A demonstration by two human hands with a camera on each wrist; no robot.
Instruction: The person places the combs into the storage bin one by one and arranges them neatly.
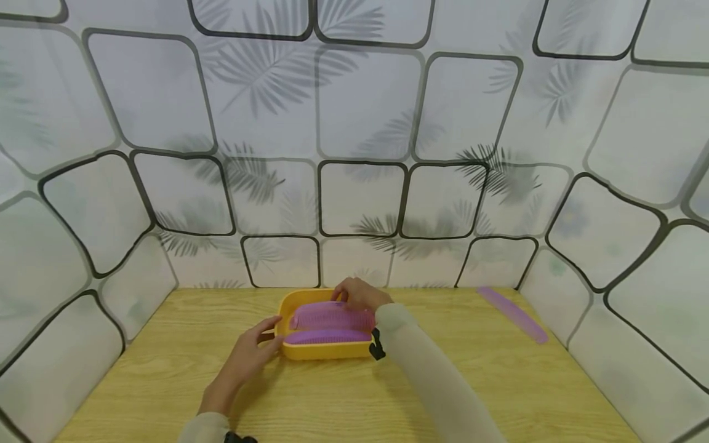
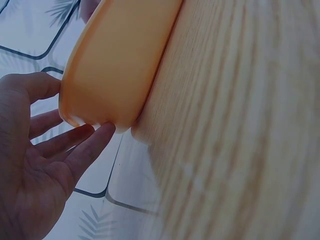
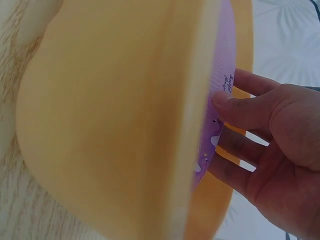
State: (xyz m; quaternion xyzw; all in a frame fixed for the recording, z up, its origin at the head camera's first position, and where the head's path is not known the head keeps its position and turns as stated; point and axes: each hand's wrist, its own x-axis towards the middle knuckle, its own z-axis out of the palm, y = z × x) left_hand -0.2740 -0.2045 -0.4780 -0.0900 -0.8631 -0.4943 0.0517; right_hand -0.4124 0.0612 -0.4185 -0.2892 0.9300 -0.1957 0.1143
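Note:
A yellow plastic basin [image 1: 327, 352] stands on the wooden table, holding purple combs. One comb [image 1: 332, 319] leans along its far side and another comb [image 1: 327, 336] lies along the near wall, teeth showing as fine lines. My right hand [image 1: 360, 295] reaches over the far rim. In the right wrist view its thumb and fingers pinch a purple comb [image 3: 225, 75] with printed lettering and small pictures, partly hidden behind the basin wall. My left hand [image 1: 252, 351] holds the basin's left end, with fingertips [image 2: 107, 129] against the outside wall in the left wrist view.
Another purple strip, comb-shaped [image 1: 515, 315], lies slanted at the table's far right, close to the side wall. Patterned cloth walls [image 1: 360, 197] rise behind the table [image 1: 327, 400] and along both sides.

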